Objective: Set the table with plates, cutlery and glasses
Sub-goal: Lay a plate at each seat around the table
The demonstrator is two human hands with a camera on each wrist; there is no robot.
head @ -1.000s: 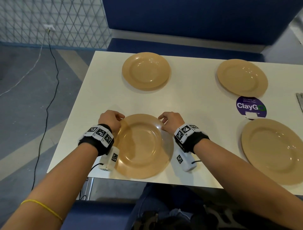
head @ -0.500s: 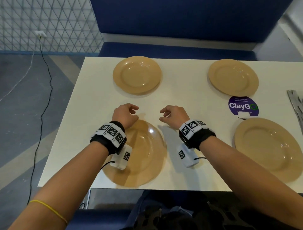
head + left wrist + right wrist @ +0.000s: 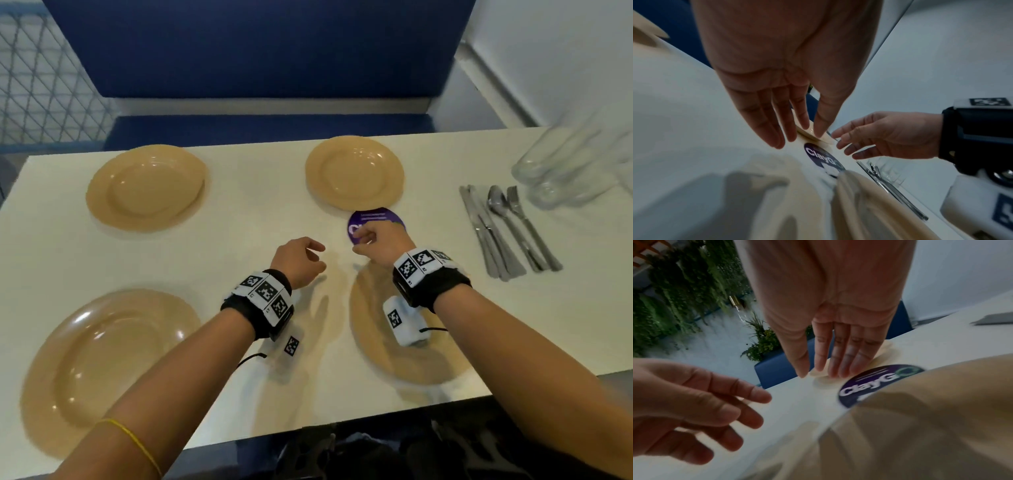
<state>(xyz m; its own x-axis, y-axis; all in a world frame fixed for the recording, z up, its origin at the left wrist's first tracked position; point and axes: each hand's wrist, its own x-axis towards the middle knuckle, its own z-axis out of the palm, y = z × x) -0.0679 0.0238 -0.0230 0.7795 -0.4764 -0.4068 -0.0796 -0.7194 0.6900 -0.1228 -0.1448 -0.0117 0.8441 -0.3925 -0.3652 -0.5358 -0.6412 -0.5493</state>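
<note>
From the head view we see four tan plates on the white table (image 3: pixel 239 212): far-left plate (image 3: pixel 145 186) at eleven o'clock, far-right plate (image 3: pixel 354 171) at one, near-left plate (image 3: pixel 102 359) at eight, near-right plate (image 3: pixel 376 342) under our right wrist. Cutlery (image 3: pixel 503 229) and blurred glasses (image 3: pixel 561 171) sit at two o'clock. Our left hand (image 3: pixel 296 262) and right hand (image 3: pixel 380 245) hover near each other, holding nothing. Only the wrist views show the fingers (image 3: pixel 772 123) loosely spread, and the purple sticker (image 3: pixel 877 382) reads ClayGo in full.

A restaurant: blue booth seat (image 3: pixel 260 126), "ClayGo" table sticker (image 3: pixel 376 219).
</note>
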